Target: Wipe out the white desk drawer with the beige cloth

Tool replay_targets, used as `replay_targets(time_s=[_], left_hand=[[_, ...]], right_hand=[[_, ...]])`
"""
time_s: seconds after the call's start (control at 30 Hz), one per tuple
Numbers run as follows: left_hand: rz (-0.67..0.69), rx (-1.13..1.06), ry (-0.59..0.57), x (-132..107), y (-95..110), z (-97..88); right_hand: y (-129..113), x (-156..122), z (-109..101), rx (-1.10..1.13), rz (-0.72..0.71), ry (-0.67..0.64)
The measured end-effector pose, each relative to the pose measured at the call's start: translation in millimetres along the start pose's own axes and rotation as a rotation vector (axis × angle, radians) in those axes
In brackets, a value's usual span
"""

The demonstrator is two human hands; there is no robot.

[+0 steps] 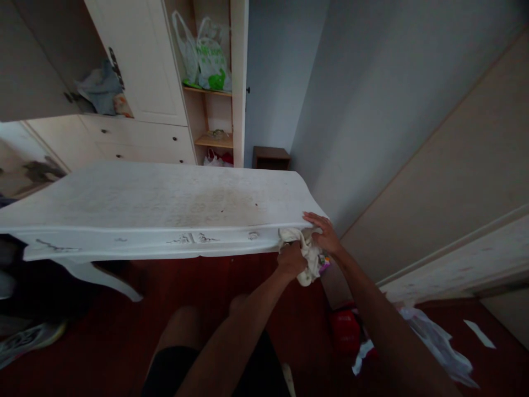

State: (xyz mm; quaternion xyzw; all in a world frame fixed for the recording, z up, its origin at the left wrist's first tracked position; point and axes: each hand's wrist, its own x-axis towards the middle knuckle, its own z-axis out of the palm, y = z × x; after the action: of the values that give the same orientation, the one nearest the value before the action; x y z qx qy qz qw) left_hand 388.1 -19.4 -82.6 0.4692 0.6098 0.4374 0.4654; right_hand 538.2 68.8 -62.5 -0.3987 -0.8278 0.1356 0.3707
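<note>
A white, worn table [144,198] with stained top stands in front of me. At its near right corner my left hand [291,259] is closed on a crumpled pale cloth [308,259], pressing it against the table's front edge. My right hand [324,231] sits at the same corner, fingers resting on the table's edge and touching the cloth. A small pink and coloured item [323,266] shows under the cloth by my right wrist; I cannot make out what it is.
A cream wardrobe [140,71] with drawers and open shelves holding plastic bags [206,55] stands behind. A small dark stool [270,157] sits in the corner. On the red floor lie a red object [345,331], white plastic [433,342] and a shoe [28,339]. Walls close on the right.
</note>
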Motion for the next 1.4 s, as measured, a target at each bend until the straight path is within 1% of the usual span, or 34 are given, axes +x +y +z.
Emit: replay_targets(time_s=[0.1,0.2,0.27,0.33,0.37,0.4,0.43,0.53,0.57,0.63,0.7,0.73,0.8,0.9,0.97,1.0,1.07,1.1,1.13,1.2,1.27,1.3,1.33,1.37,1.4], left_hand=[[0.005,0.296,-0.016,-12,-1,-7.2],[0.05,0.388,-0.043,-23,1,-20.7],[0.136,0.473,-0.075,-32,5,-36.8],[0.256,0.555,-0.113,-42,14,-59.5],[0.313,0.584,-0.106,-47,20,-73.2],[0.358,0.584,-0.078,-51,27,-88.3],[0.391,0.551,-0.007,-56,35,-104.6],[0.469,0.439,0.276,-62,65,-157.1],[0.484,0.456,0.378,-61,77,-174.0],[0.522,0.577,0.566,-56,98,-203.0],[0.55,0.724,0.641,-44,116,-222.5],[0.562,0.788,0.646,-35,122,-227.9],[0.583,0.905,0.592,-14,127,-230.8],[0.591,1.075,0.397,22,120,-220.9],[0.585,1.107,0.231,46,110,-211.8],[0.583,1.085,0.134,56,105,-208.5],[0.575,0.984,-0.006,71,96,-206.7],[0.574,0.913,-0.042,76,91,-209.0],[0.573,0.834,-0.051,79,86,-213.5],[0.57,0.663,-0.02,80,76,-229.2],[0.559,0.506,0.069,74,63,-253.5],[0.549,0.449,0.14,70,57,-268.5],[0.525,0.406,0.243,65,50,-285.1],[0.48,0.402,0.361,60,44,-302.9],[0.413,0.443,0.459,55,38,-321.5]], right_hand=[[0,0,2,-0.006,0.002,0.018],[1,0,6,-0.017,-0.001,0.046],[3,-1,8,-0.021,-0.009,0.064],[4,-1,8,-0.017,-0.023,0.075],[5,-1,8,-0.011,-0.027,0.078],[6,-1,8,-0.003,-0.028,0.08],[7,0,8,0.008,-0.029,0.08],[7,1,8,0.037,-0.042,0.089],[7,2,9,0.04,-0.048,0.1],[5,2,11,0.03,-0.05,0.133],[3,1,14,0.015,-0.037,0.17],[1,1,15,0.008,-0.029,0.184],[0,0,16,-0.001,-0.016,0.196],[-1,0,16,-0.004,-0.018,0.192],[-1,0,16,-0.002,-0.026,0.194],[-1,0,15,-0.003,-0.026,0.194],[-2,0,14,-0.007,-0.021,0.187],[-2,0,14,-0.007,-0.019,0.181],[-3,0,13,-0.006,-0.018,0.174],[-3,-1,13,-0.006,-0.016,0.172],[-3,-2,14,-0.005,-0.021,0.174],[-3,-2,15,-0.004,-0.023,0.175],[-4,-3,15,-0.004,-0.023,0.175],[-4,-2,15,-0.003,-0.02,0.174],[-6,-2,13,0.0,-0.012,0.17]])
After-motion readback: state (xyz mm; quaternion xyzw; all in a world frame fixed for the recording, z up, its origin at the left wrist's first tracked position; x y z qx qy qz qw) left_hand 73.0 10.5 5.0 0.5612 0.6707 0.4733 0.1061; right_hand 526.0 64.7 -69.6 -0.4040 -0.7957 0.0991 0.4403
